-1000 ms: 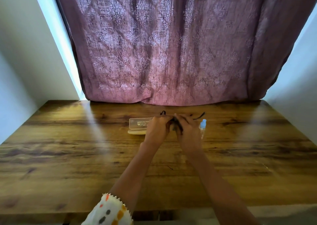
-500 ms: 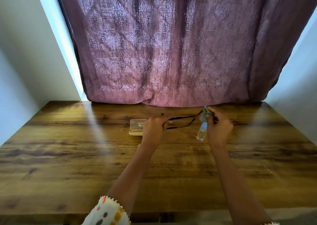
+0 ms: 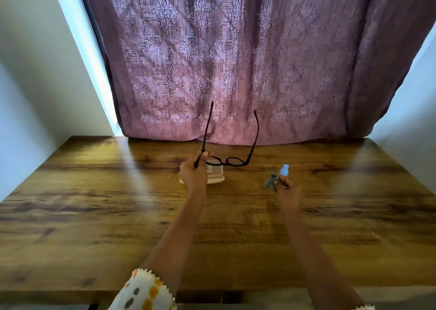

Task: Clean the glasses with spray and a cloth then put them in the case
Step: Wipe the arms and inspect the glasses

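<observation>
Fingers (image 3: 204,155) of the left hand (image 3: 194,173) pinch the glasses (image 3: 232,161) at one hinge, arms open and pointing up, above the case (image 3: 215,176) toward the table's (image 3: 94,203) far edge. Right hand (image 3: 288,193) clutches the cloth (image 3: 271,180) beside the spray (image 3: 283,170). Light, thin frames — probably fragile, best held by the rim.

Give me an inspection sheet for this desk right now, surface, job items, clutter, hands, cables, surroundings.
Surface: wooden table, bare grain, light streaks.
Job's things: glasses unfolded, lifted, temples pointing up; case on the table behind the left hand; spray bottle and grey cloth at the right hand.
Clutter: nothing seen.
Grippers: left hand pinches one temple; right hand closed on the cloth, beside the bottle.
Cables: nothing seen.
Surroundings: purple patterned curtain, pale walls either side.
</observation>
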